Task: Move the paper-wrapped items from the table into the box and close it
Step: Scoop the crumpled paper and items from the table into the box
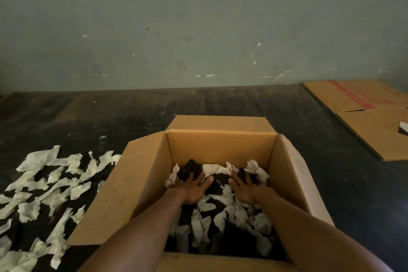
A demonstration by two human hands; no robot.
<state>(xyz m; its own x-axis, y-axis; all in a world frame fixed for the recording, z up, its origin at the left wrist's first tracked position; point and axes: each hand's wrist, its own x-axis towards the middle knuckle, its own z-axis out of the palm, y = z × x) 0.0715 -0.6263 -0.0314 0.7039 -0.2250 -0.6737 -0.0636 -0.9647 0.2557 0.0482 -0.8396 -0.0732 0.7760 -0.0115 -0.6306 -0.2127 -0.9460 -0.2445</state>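
An open cardboard box [212, 150] is seen at centre-bottom of the frame, all four flaps folded outward. Its bottom is covered w/ a heap of paper-wrapped items in the box [229, 216]: dark lumps w/ white paper twisted round them.

Both forearms are reached into the box from the bottom edge of the frame. The left hand [194, 187] is laid on the heap at the far-left part of the box interior, fingers spread and roughly straight, tips touching a dark lump; nothing is gripped as far as can be seen. The right hand [245, 187] is laid on the heap opposite, to the right of centre, fingers likewise spread and pressed onto dark material and paper. The two hands are near each other but apart, thumbs pointed inward.

More paper-wrapped items on the tabletop [44, 192] are scattered at lower left of the frame, just beside the box's left flap, approx. from mid-left down to the bottom-left corner. The dark tabletop [220, 101] is stretched across the middle of the frame.

At upper right, a flattened cardboard sheet [364, 117] w/ red print is laid on the tabletop, well apart from the box. A grey-green scuffed wall [198, 24] fills the top half.
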